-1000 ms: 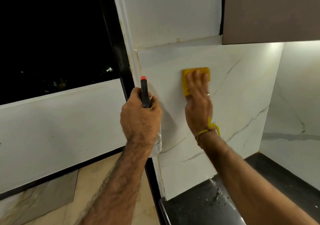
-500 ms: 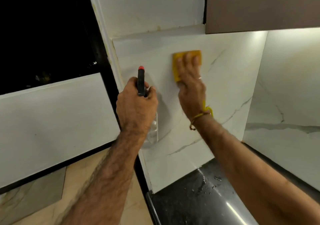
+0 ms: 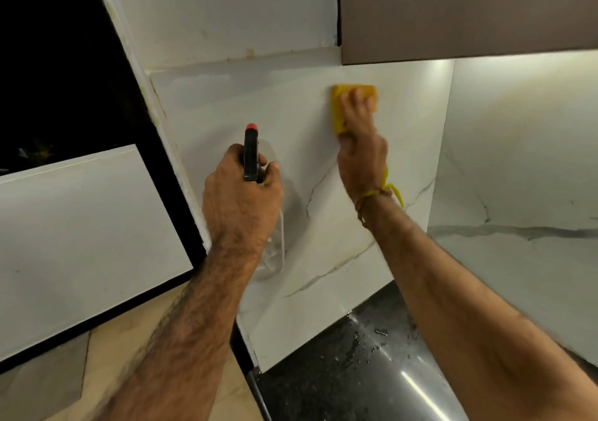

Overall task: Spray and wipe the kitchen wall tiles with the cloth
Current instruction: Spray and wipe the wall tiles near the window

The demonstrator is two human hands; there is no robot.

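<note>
We see the right hand (image 3: 360, 148) pressing a folded yellow cloth (image 3: 338, 109) flat against the white marble-look wall tile (image 3: 259, 103), high on the panel and just below the brown wall cabinet (image 3: 469, 12). The fingers lie over the cloth, slightly bent, with the cloth's left and upper edges showing past them. Compared with half a second ago, the cloth sits further to the right along the tile, nearer the inner corner where the side wall (image 3: 524, 168) meets it. A yellow thread bracelet (image 3: 382, 194) circles the right wrist.

The left hand (image 3: 241, 194) grips a clear spray bottle (image 3: 275, 249), fingers curled round its neck, the black trigger head with its red nozzle tip (image 3: 251, 126) pointing up at the tile. We find this hand in much the same pose as before, held off the wall to the left of the cloth.

Below, the dark bench (image 3: 356, 372) carries scattered water droplets near the foot of the tile. At left a black-framed window (image 3: 64, 64) shows darkness outside.
</note>
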